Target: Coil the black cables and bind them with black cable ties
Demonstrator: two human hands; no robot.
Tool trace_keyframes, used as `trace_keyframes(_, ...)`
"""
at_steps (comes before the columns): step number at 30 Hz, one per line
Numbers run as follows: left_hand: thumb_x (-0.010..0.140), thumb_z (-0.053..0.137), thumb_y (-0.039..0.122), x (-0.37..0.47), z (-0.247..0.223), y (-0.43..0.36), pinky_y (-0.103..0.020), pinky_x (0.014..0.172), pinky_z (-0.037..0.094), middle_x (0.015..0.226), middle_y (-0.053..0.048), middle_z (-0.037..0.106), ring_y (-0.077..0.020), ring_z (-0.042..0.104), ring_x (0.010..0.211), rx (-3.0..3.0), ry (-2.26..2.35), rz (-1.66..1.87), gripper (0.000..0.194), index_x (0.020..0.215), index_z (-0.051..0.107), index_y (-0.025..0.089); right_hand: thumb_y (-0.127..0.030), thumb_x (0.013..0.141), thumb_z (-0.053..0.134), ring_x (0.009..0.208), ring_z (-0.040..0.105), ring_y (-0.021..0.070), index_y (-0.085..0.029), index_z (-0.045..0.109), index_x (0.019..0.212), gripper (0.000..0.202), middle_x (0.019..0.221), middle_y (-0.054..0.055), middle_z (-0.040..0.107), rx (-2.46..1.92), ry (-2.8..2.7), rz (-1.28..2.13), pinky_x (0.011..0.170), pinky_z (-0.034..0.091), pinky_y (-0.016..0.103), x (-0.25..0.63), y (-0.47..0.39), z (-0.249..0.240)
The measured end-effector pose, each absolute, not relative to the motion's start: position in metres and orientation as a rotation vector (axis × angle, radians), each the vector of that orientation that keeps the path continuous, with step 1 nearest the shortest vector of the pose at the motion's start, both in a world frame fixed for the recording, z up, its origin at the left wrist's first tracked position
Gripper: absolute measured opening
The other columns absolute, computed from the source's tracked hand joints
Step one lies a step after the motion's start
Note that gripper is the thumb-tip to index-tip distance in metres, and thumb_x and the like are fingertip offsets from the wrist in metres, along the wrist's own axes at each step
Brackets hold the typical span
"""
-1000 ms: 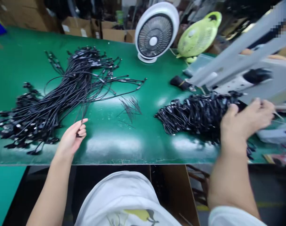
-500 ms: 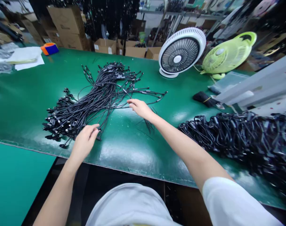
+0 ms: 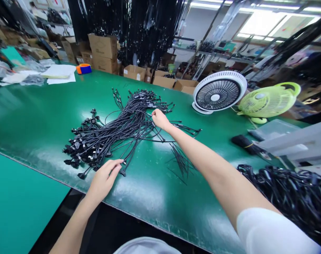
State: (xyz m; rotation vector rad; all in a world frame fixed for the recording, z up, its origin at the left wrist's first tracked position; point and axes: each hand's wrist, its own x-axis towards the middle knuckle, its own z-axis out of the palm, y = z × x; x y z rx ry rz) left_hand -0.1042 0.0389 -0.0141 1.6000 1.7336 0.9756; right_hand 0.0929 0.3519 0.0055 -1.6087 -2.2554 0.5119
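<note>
A heap of black cables lies across the green table, connector ends bunched at lower left and thinner tips at upper right. At the heap's lower edge is my left hand, thumb and fingertips close around a cable near its connector. My right hand reaches to the right side of the heap with its fingers pinched at a cable end. A small bunch of thin black ties lies below my right forearm.
A white fan and a green fan stand at the back right. More bundled black cables lie at right. Papers and an orange-blue tape roll are at back left, with cardboard boxes behind.
The view has tilted up and shifted. My right hand has moved up closer to the heap's upper right part, its fingers now drawn together. My left hand stays by the lower connectors.
</note>
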Motion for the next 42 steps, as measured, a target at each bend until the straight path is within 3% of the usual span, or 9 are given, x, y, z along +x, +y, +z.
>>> trace_keyframes(5,0.098,0.041,0.033,-0.095,-0.011,0.05,-0.033,0.09,0.051,0.111,-0.007,0.068,-0.0204,0.064,0.102,1.76,1.661,1.062,0.031,0.117,0.063,0.024,-0.01,0.09,0.04,0.121,0.054,0.0161,-0.014,0.061,0.117,0.035,0.128,0.008,0.063,-1.371,-2.449,0.605,0.108,0.036,0.027,0.054,0.348,0.005)
trace_keyframes(8,0.097,0.041,0.032,-0.102,-0.012,0.045,-0.033,0.086,0.053,0.107,-0.007,0.069,-0.0206,0.066,0.097,1.784,1.683,1.09,0.03,0.116,0.064,0.026,-0.013,0.092,0.04,0.126,0.051,0.0121,-0.018,0.055,0.13,0.041,0.137,0.003,0.058,-1.217,-2.529,0.612,0.11,0.033,0.022,0.008,0.348,0.003)
trace_keyframes(13,0.097,0.042,0.027,-0.12,-0.021,0.033,-0.034,0.085,0.054,0.104,-0.007,0.069,-0.0212,0.066,0.096,1.806,1.789,1.157,0.029,0.117,0.063,0.025,-0.016,0.093,0.043,0.131,0.047,0.0187,-0.012,0.037,0.146,0.053,0.148,0.012,0.046,-1.251,-2.583,0.563,0.111,0.034,0.029,-0.066,0.361,-0.002)
trace_keyframes(18,0.098,0.041,0.026,-0.132,-0.029,0.03,-0.032,0.082,0.055,0.103,-0.006,0.069,-0.0201,0.066,0.094,1.742,1.803,1.149,0.029,0.117,0.063,0.026,-0.025,0.092,0.052,0.122,0.049,0.0305,-0.013,0.064,0.117,0.03,0.124,0.018,0.062,-1.265,-2.691,0.416,0.105,0.036,0.043,-0.088,0.368,0.001)
trace_keyframes(26,0.097,0.043,0.026,-0.138,-0.014,0.04,-0.034,0.09,0.052,0.111,-0.009,0.065,-0.0218,0.064,0.1,1.74,1.965,1.329,0.037,0.133,0.053,0.026,-0.035,0.089,0.058,0.093,0.055,0.0228,-0.018,0.066,0.077,0.022,0.085,0.006,0.066,-0.845,-2.726,0.174,0.092,0.039,0.038,-0.021,0.313,0.114)
trace_keyframes(31,0.089,0.06,0.041,-0.135,0.016,0.071,-0.055,0.114,0.025,0.147,-0.02,0.043,-0.0391,0.036,0.138,2.014,2.248,1.236,0.069,0.149,0.035,0.017,-0.042,0.089,0.056,0.07,0.051,0.0127,-0.015,0.062,0.074,0.032,0.065,-0.001,0.05,-0.802,-2.209,0.718,0.073,0.044,0.029,0.016,0.279,0.178)
trace_keyframes(34,0.087,0.061,0.047,-0.144,0.021,0.108,-0.054,0.115,0.023,0.152,-0.023,0.035,-0.0389,0.029,0.142,2.084,2.074,1.12,0.079,0.15,0.029,0.011,-0.046,0.092,0.052,0.063,0.047,0.0096,-0.015,0.06,0.078,0.035,0.061,-0.003,0.041,-0.74,-1.986,0.975,0.064,0.044,0.024,0.019,0.266,0.194)
trace_keyframes(38,0.091,0.054,0.042,-0.157,0.026,0.183,-0.046,0.106,0.038,0.144,-0.024,0.046,-0.0335,0.048,0.13,1.816,1.89,1.087,0.07,0.149,0.031,0.011,-0.042,0.092,0.054,0.061,0.044,0.0078,-0.015,0.06,0.079,0.03,0.062,-0.004,0.039,-0.67,-1.936,1.104,0.063,0.044,0.022,0.012,0.229,0.21)
trace_keyframes(42,0.087,0.062,0.024,-0.14,0.037,0.257,-0.033,0.081,0.05,0.094,-0.01,0.072,-0.0218,0.069,0.085,1.534,1.669,1.094,0.056,0.139,0.045,0.016,-0.035,0.095,0.049,0.061,0.043,0.0048,-0.014,0.061,0.078,0.03,0.066,-0.004,0.04,-0.613,-1.995,1.082,0.064,0.04,0.019,0.008,0.184,0.237)
